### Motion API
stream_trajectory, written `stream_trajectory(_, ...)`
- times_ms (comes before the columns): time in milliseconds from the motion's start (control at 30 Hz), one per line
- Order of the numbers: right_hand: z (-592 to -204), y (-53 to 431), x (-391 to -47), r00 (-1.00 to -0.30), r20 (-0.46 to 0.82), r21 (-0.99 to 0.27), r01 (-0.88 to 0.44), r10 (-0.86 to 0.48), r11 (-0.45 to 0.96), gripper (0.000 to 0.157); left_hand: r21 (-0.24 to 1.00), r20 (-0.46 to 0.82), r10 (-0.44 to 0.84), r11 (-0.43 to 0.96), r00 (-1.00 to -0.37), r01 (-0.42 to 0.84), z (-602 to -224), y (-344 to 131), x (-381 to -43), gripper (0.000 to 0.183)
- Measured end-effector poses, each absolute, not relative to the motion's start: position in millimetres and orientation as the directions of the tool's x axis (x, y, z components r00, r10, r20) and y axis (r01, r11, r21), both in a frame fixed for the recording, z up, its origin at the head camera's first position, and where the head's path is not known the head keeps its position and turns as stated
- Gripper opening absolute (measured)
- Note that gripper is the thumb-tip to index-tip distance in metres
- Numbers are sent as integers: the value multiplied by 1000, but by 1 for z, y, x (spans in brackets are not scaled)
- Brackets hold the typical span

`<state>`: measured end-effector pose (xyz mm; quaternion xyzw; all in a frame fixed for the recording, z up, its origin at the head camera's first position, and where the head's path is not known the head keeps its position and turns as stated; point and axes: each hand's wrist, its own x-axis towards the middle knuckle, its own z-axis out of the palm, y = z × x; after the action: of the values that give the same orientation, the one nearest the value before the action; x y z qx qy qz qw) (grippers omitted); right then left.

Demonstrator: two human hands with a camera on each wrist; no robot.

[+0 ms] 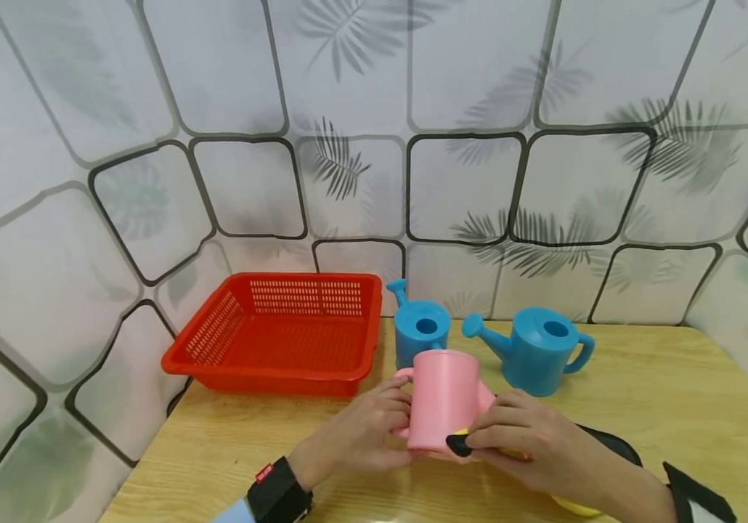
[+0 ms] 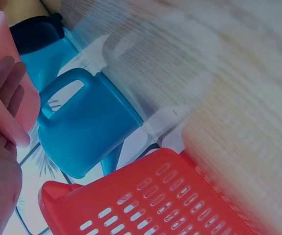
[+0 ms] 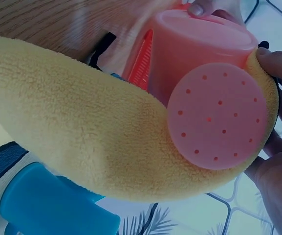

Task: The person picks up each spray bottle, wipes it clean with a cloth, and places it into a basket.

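A pink watering can [image 1: 444,399] is held up over the table between both hands. My left hand [image 1: 367,428] grips its handle, with the fingers passing through the loop, as the left wrist view shows. My right hand [image 1: 537,439] holds a yellow fleecy cloth [image 3: 106,127] with a black edge by one end. In the right wrist view, that cloth curves behind the can's round, perforated sprinkler head [image 3: 219,115] and along the can's side. The rest of it hangs below the right forearm. Most of the spout is hidden by the right hand in the head view.
A red plastic basket [image 1: 276,386] stands at the back left of the wooden table [image 1: 675,392]. Behind the pink can is one blue watering can [image 1: 413,338]; a second blue watering can [image 1: 537,356] stands to its right. A patterned curtain [image 1: 361,189] closes off the back.
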<state>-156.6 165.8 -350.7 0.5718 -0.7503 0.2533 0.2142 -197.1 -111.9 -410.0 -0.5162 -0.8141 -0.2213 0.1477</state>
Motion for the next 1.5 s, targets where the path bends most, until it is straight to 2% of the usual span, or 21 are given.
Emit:
stream_trajectory(67,-351,168,-155,-280,603,-155,-960,-747,234,23,211,472,777,358,-416,910,-411,-111,-196,22)
stream_trajectory(300,-351,168,-159,-213,685,-112,-976,-697,189,21,223,456,785,354,-419,908,-409,-110,-188,20)
stream_trajectory(367,-351,169,-161,-206,708,-118,-977,-675,175,23,225,460,790,336,-404,914,-408,-109,-184,18)
stream_trajectory(500,-352,170,-166,-194,769,-119,-980,-609,161,25,181,489,806,281,-334,943,-406,-106,-175,20)
stream_trajectory(533,-352,171,-168,-199,781,-121,-978,-592,170,26,164,491,811,274,-319,948,-405,-106,-172,20)
stream_trajectory(633,-352,174,-174,-225,799,-123,-969,-557,215,29,190,476,813,277,-336,942,-404,-106,-164,21)
stream_trajectory(767,-354,178,-180,-259,806,-144,-958,-532,249,31,284,458,789,307,-410,908,-402,-109,-152,28)
stream_trajectory(867,-356,181,-183,-288,807,-180,-951,-515,250,33,321,487,756,311,-438,894,-401,-110,-148,20)
stream_trajectory(1067,-354,185,-188,-363,786,-259,-928,-500,266,31,261,548,734,306,-402,916,-397,-111,-149,16)
stream_trajectory(1233,-353,186,-191,-390,783,-271,-915,-485,297,31,281,532,743,299,-407,912,-397,-111,-148,16)
stream_trajectory(1367,-354,187,-189,-416,770,-285,-903,-484,323,19,252,542,746,297,-388,921,-399,-110,-149,16)
stream_trajectory(1433,-355,187,-187,-442,749,-305,-891,-493,336,22,250,536,748,303,-392,920,-400,-110,-149,16)
stream_trajectory(1500,-355,187,-185,-488,709,-344,-870,-509,355,32,269,526,748,306,-405,913,-400,-109,-149,16)
